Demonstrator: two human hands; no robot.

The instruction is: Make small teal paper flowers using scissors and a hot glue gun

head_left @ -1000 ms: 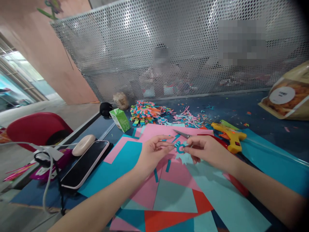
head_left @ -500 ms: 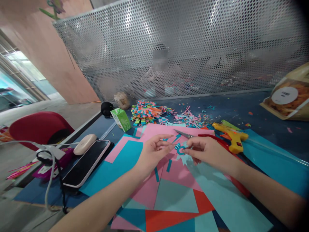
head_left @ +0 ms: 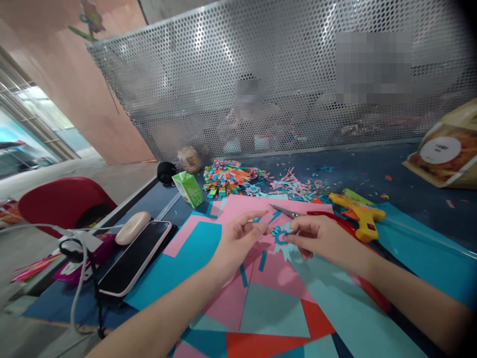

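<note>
Coloured sheets (head_left: 274, 311) are spread beneath the left hand (head_left: 236, 238) and the right hand (head_left: 324, 236). And here the paper flower (head_left: 280, 238) is pinched between thumb and fingertips of the right hand, in the gap between the two! The left hand is held half open beside it, fingers curled; whether anything small is gripped there cannot be told. Just beyond the right hand, scissors (head_left: 285, 211) are laid, with a glue gun (head_left: 366, 218) to its right. Past the left hand, paper scraps (head_left: 225, 176) are heaped before a metal screen (head_left: 186, 89).

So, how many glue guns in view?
1: the yellow glue gun, lying right of and beyond the right hand. I see no other; the arms hide part of the table.
</note>
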